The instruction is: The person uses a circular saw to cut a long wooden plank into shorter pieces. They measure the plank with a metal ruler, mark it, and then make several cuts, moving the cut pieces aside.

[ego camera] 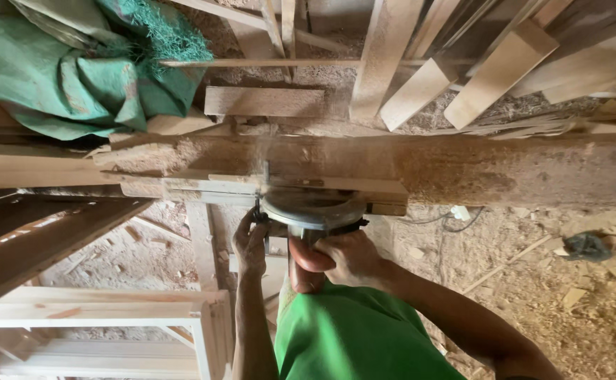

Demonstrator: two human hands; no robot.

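Wooden beam (392, 165) runs crosswise just beyond the circular saw (313, 210), right hand (343, 259) wrapped tight on its handle, left hand (250, 245) clasping its near-left edge

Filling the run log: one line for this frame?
left hand: steadying saw guard | right hand: gripping circular saw handle | saw: on wood strip on beam | sawdust flying
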